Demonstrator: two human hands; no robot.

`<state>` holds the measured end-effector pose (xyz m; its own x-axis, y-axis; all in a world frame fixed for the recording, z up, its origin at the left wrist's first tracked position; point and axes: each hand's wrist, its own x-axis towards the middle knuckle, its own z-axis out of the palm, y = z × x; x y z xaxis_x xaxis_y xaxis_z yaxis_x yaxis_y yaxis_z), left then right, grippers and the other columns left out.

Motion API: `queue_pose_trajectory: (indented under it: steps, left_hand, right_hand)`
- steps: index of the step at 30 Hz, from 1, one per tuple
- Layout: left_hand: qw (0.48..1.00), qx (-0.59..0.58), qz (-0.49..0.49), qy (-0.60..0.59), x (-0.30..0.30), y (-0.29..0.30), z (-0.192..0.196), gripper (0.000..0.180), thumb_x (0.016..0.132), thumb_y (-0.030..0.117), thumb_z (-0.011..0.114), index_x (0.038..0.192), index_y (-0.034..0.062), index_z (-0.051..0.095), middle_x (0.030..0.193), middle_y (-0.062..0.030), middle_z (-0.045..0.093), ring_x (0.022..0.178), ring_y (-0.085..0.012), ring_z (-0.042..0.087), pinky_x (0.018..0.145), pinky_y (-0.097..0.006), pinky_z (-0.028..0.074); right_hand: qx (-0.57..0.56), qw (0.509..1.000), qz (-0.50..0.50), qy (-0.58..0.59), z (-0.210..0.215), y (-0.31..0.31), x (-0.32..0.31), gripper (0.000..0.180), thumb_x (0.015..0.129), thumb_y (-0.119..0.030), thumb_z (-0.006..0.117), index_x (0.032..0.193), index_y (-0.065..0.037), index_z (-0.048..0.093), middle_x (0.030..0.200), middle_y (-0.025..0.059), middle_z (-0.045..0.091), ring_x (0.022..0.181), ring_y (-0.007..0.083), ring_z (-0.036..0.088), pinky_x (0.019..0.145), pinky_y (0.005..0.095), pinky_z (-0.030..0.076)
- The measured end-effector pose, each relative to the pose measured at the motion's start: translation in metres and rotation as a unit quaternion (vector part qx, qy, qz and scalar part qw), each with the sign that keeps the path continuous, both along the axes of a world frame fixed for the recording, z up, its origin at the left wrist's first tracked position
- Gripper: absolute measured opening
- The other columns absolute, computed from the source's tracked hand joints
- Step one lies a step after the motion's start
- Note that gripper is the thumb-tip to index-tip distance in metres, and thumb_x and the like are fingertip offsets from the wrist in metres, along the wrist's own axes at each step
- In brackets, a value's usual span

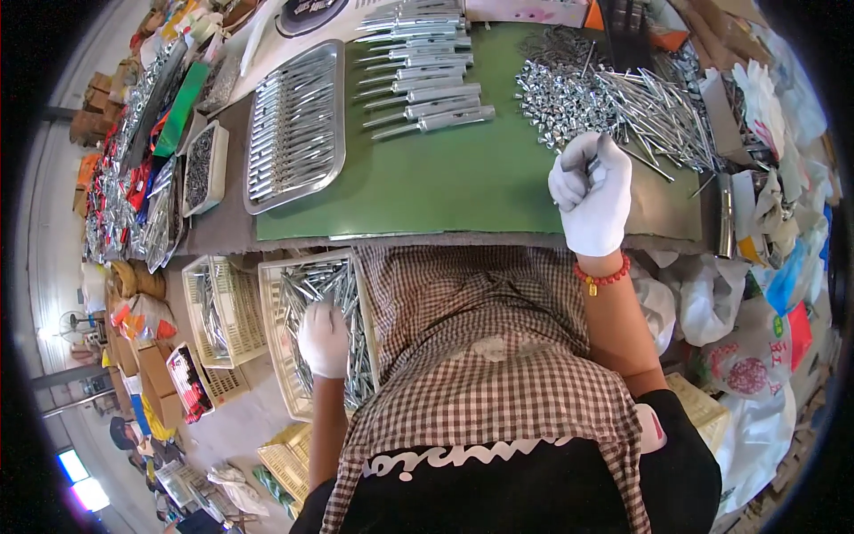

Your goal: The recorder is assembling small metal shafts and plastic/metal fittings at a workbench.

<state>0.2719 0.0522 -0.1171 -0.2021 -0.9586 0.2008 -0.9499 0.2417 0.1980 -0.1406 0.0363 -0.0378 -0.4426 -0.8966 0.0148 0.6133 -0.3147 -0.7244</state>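
Note:
My right hand (591, 191), in a white glove, is closed around small metal parts above the green mat (427, 178), near a heap of shiny metal rods and fittings (614, 102). My left hand (324, 338), also gloved, reaches down into a cream plastic crate (274, 303) full of long metal parts beside my lap; its fingers rest on them and I cannot tell whether it grips any. A row of finished metal tools (427, 76) lies on the mat's far side.
A steel tray (298, 125) of metal pieces sits left of the mat. Beside it are a small white tray (203, 169) and piles of packaged parts (133, 196). More crates (218, 311) stand on the floor at left; plastic bags (756, 356) crowd the right.

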Motion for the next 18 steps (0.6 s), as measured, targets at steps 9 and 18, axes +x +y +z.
queue_pose_trajectory:
  steps: [9, 18]
  left_hand:
    - [0.930, -0.110, -0.344, 0.060, -0.236, -0.146, 0.106, 0.021, 0.084, 0.020, 0.067, 0.099, 0.0073, 0.066, 0.102, -0.0112, 0.065, 0.096, -0.0322, 0.062, 0.083, -0.041, 0.049]
    - [0.906, -0.071, -0.405, 0.103, -0.234, -0.147, 0.090, 0.017, 0.085, 0.013, 0.065, 0.101, 0.0061, 0.060, 0.096, -0.0135, 0.064, 0.088, -0.0352, 0.061, 0.076, -0.043, 0.049]
  right_hand:
    - [0.116, 0.968, 0.068, 0.210, 0.006, 0.009, 0.003, 0.016, 0.095, -0.007, 0.050, 0.100, 0.001, 0.062, 0.080, -0.0017, 0.052, 0.072, 0.0057, 0.049, 0.065, 0.0207, 0.042]
    - [0.189, 0.947, 0.028, 0.259, 0.018, 0.037, -0.002, 0.029, 0.102, -0.019, 0.045, 0.117, -0.001, 0.062, 0.082, 0.0044, 0.063, 0.056, 0.0068, 0.055, 0.056, 0.0214, 0.046]
